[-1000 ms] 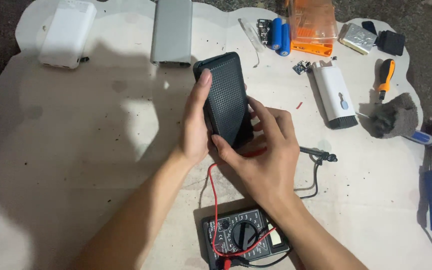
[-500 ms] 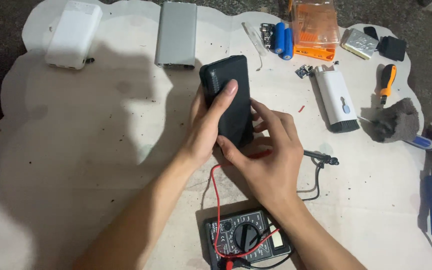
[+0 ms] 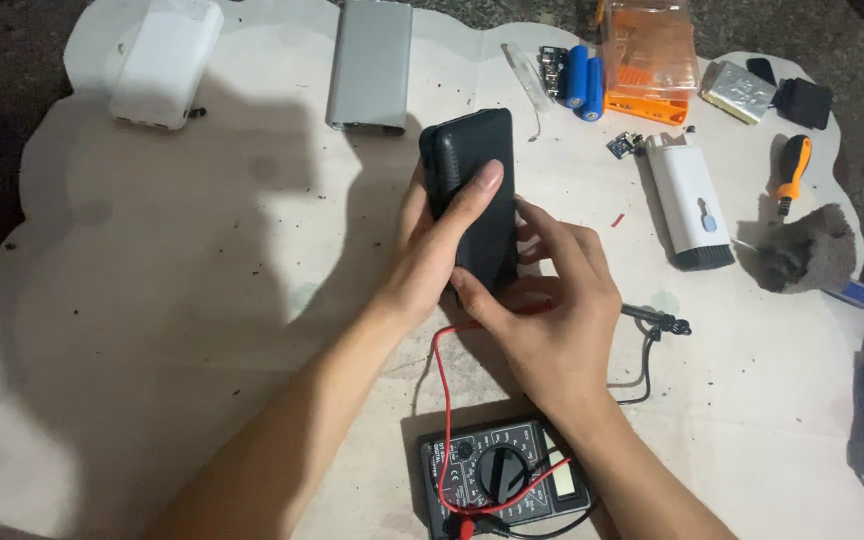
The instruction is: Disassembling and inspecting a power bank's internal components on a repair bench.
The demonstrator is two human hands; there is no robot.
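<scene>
Both hands on the black power bank [image 3: 472, 195], held just above the surface [image 3: 202, 330] near centre. Left hand [image 3: 432, 255] wraps its left edge, thumb pressed across the face; right hand [image 3: 552, 310] pinches the lower end at five o'clock. Multimeter [image 3: 502, 480] sits at six o'clock, red lead [image 3: 439, 400] running up. Looks like inspection before probing; next calls for a steady hold exposing the port.

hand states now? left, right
Left hand: closed on the black rectangular power bank.
Right hand: closed on the same power bank's lower end.
</scene>
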